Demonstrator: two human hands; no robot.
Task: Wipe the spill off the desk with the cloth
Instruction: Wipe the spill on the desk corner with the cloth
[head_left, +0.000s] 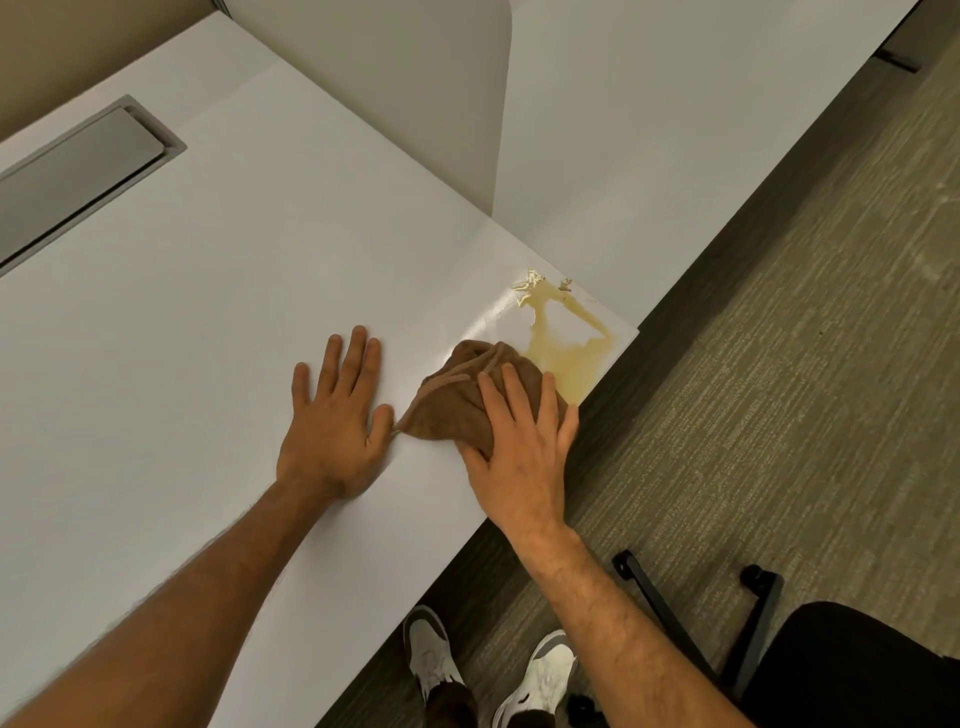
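A right hand (519, 441) presses a bunched brown cloth (467, 395) with fingers spread, at the edge of a yellowish spill (566, 358) near the white desk (208, 338) corner. The left hand (337, 415) rests flat and holds nothing. The cloth's near part is hidden under the palm, and whether it overlaps the spill is unclear.

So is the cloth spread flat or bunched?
Bunched: the brown cloth lies crumpled in folds under the right hand, beside the spill.

Soft, even overhead light, faint shadows on the desk (208, 322) (wide-angle bending at edges), focus sharp.
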